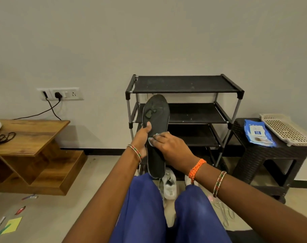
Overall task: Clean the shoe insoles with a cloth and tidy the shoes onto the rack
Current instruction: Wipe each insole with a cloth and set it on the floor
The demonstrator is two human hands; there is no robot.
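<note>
We hold the insole [156, 130] upright in front of the rack [184, 106], heel end down near our knees; the left hand [142, 139] grips its left edge, thumb laid across the face and the other fingers hidden behind; the right hand [168, 146] presses a small pale cloth [152, 140] flat against the middle, fingers close together on top of it. To do this well, we judge that the left hand must brace from behind so the insole does not bend under pressure; strokes should run lengthwise, toe to heel; the worn patch [149, 114] near the toe wants extra passes; the shoes [169, 186] wait on the floor below, the shelves not yet filled.
</note>
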